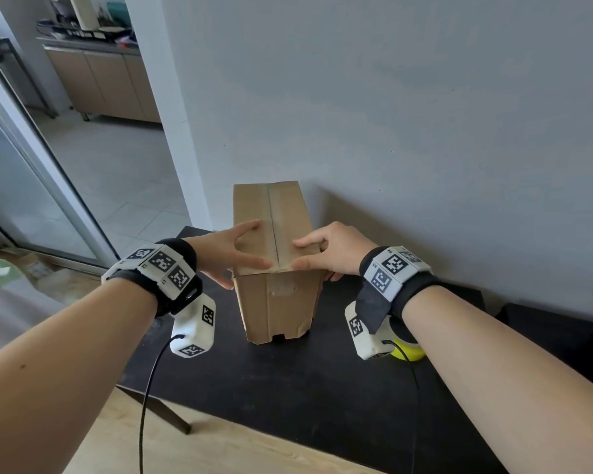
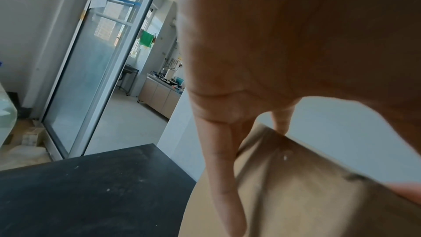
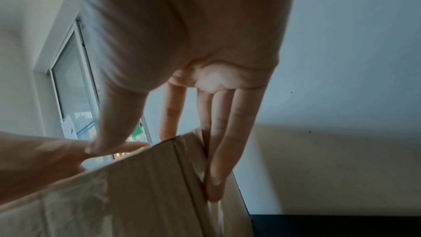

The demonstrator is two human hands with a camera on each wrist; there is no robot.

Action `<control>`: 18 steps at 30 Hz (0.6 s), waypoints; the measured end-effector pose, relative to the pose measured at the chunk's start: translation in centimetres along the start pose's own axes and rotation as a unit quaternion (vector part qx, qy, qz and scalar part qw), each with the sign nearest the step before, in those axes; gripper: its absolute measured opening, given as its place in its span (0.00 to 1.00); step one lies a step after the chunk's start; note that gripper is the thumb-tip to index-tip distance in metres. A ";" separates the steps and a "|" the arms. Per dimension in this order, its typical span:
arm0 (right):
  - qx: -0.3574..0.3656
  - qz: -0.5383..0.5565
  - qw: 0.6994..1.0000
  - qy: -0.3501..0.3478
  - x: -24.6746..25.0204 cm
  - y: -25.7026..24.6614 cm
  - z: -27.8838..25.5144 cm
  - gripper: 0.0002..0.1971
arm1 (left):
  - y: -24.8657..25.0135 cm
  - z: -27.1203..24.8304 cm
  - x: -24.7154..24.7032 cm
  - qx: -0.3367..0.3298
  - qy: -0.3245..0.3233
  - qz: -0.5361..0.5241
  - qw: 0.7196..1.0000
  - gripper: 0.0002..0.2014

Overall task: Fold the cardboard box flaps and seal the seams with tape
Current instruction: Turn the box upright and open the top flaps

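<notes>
A tall brown cardboard box (image 1: pixel 274 302) stands on the black table (image 1: pixel 305 388), its top flaps folded shut with a seam (image 1: pixel 274 230) running away from me. My left hand (image 1: pixel 250 246) presses the left flap with thumb and forefinger, and its other fingers (image 2: pixel 225 168) lie straight down the box's left side (image 2: pixel 307 195). On the right flap rest the thumb and forefinger of my right hand (image 1: pixel 308 254), while its remaining fingers (image 3: pixel 223 150) lie flat along the right side (image 3: pixel 136 195). A yellow tape roll (image 1: pixel 408 350) sits on the table, partly hidden under my right wrist.
A grey wall (image 1: pixel 425 131) stands close behind the box. The table's near edge (image 1: pixel 254 429) meets a light wooden surface. To the left, a glass sliding door (image 1: pixel 31 186) and a tiled floor lead toward kitchen cabinets (image 1: pixel 103 83).
</notes>
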State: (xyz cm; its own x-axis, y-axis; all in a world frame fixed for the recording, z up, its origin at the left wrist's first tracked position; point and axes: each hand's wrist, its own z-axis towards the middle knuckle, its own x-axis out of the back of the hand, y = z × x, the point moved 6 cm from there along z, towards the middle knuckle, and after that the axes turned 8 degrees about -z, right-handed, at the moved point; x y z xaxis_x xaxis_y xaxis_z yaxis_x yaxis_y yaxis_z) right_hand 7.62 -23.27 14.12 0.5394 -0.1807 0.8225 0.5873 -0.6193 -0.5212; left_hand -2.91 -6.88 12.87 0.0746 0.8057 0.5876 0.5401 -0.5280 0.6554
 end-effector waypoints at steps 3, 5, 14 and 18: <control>-0.008 -0.006 1.000 0.018 0.0 0.1 0.2 0.27 | -0.2 0.0 0.0 -0.006 0.001 -0.042 0.999 0.50; -0.009 0.014 1.000 -0.001 0.0 0.4 0.5 0.26 | -0.1 -0.1 0.0 -0.007 -0.013 -0.060 0.998 0.47; -0.036 0.052 0.998 -0.018 -0.2 1.0 0.4 0.25 | -0.4 -0.8 0.2 0.014 -0.014 -0.190 0.982 0.39; -0.110 0.140 0.983 -0.051 -1.3 2.1 -1.4 0.40 | -1.1 -0.9 0.5 0.027 0.004 -0.199 0.980 0.42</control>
State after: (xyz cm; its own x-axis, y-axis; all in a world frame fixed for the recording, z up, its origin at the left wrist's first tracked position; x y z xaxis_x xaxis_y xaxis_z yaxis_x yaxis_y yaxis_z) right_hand 7.30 -25.39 12.33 0.7256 -0.2972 0.6206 0.2680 -0.7086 -0.6527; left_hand -4.25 -6.13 12.89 -0.1568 0.9426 0.2949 0.5692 -0.1577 0.8070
